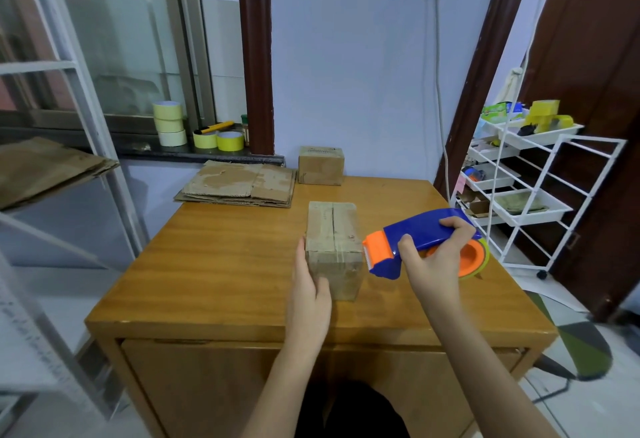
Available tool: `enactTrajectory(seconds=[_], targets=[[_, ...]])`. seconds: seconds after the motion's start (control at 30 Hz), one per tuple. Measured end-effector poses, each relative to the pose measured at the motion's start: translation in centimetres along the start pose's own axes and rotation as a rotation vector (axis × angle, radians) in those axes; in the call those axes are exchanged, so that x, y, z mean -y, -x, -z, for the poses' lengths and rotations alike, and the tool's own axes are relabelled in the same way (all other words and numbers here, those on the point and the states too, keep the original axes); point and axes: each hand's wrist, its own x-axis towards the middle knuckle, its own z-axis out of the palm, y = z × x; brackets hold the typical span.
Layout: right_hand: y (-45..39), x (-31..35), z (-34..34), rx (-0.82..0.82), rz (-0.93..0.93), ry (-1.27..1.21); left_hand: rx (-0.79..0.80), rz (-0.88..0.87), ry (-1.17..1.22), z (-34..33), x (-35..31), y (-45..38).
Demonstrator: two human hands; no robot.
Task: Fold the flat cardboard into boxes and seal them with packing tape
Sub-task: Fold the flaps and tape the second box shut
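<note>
The left hand (309, 294) lay against the near left side of a folded cardboard box (333, 247), its fingers straight along the box's left face and the thumb resting on the near face, steadying it rather than curling round it. The box stood near the middle of the wooden surface (214, 264), with clear tape running along the seam of its top and down the near face. Just to the right of the box, the right hand (438, 257) gripped a blue and orange tape dispenser (420, 242), fingers curled over the blue handle and the thumb set against its side. The dispenser's orange front end with the serrated blade was just beside the box's upper right edge; whether it touched could not be told. A roll of tape sat in the orange hub behind the hand.

Farther back, a stack of flat cardboard (239, 185) lay at the far left corner of the surface, overhanging its edge. A second sealed box (321, 166) stood at the far edge, just right of the stack. Beyond, on the window sill, stood several rolls of tape (169, 124), three stacked and two yellow ones beside them. A white wire rack (540, 174) with trays stood well to the right.
</note>
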Motion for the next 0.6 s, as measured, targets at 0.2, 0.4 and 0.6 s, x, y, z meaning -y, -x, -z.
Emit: enactTrajectory(seconds=[0.2,0.4,0.6], targets=[[0.2,0.1,-0.2,-0.012,0.021,0.036,0.028,0.020,-0.080,0.2,0.3,0.1],[0.2,0.5,-0.1,-0.003,0.007,0.033,-0.035,-0.201,-0.623,2.3,-0.8,0.0],[0.2,0.3,0.0,0.003,0.005,0.022,0.114,-0.520,-1.058,2.5,-2.7,-0.9]])
